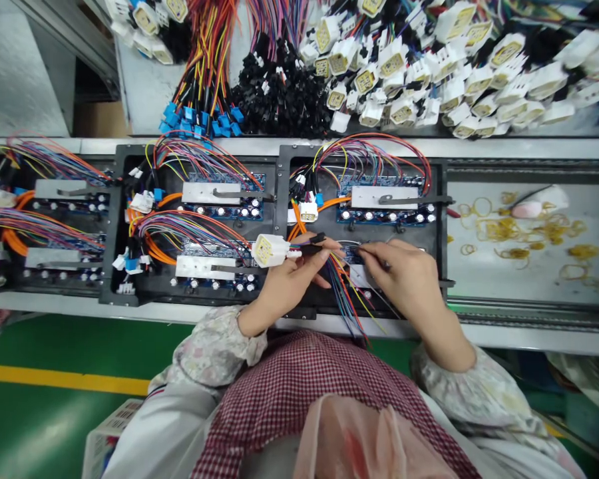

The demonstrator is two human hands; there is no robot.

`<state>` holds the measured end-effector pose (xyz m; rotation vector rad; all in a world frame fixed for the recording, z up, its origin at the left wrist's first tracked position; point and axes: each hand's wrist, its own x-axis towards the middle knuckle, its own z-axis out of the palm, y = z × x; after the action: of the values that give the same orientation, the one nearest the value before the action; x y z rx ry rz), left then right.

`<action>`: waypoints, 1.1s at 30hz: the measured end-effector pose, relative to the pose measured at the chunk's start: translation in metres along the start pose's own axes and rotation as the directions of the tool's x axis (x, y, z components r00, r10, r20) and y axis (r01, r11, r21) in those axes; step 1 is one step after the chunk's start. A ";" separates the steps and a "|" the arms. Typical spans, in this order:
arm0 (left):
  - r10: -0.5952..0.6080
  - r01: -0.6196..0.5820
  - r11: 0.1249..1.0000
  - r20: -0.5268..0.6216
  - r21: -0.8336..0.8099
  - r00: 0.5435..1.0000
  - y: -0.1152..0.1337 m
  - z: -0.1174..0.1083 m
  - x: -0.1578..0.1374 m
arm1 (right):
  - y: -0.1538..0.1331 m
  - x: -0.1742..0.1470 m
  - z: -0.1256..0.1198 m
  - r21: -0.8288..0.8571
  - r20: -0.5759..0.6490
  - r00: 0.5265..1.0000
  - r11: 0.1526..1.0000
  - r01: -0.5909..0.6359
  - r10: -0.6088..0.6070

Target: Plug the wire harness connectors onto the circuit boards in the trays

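My left hand (284, 283) is closed round a wiring harness, just behind its white connector (269, 250) with a yellowish face. Loose coloured wires (347, 299) of this harness fan out between my hands, over the front edge of the black tray (324, 303). At the near circuit board in that tray, my right hand (412, 276) pinches a thin wire; the fingers hide its end. Part of the board's silver heat sink (359, 276) shows between the hands. Behind it lies a second circuit board (385, 214) with wires plugged along its far edge.
More black trays with wired boards (214, 268) stand to the left on the conveyor line. Yellow rubber bands (554, 229) lie on the metal surface at right. Across the back shelf are white connectors (394, 60), black connectors (282, 86) and blue connectors (199, 120).
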<state>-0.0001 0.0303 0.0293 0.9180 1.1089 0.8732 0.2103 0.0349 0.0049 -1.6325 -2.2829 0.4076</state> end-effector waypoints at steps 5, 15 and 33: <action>0.007 -0.007 1.000 -0.012 -0.008 1.000 -0.001 0.001 0.000 | 0.000 0.004 0.002 0.031 0.022 1.000 0.999 -0.023 0.022; 0.049 -0.046 0.997 -0.045 0.066 0.998 0.002 0.001 0.001 | -0.011 -0.021 -0.045 0.008 0.105 0.995 1.000 -0.005 0.004; 0.089 -0.086 0.990 -0.023 0.115 0.996 0.008 -0.001 0.004 | 0.020 -0.013 -0.017 0.026 -0.035 0.978 0.978 -0.207 0.207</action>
<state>-0.0011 0.0373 0.0352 1.0589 1.1588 0.9038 0.2386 0.0295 0.0116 -1.8580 -2.0806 0.4433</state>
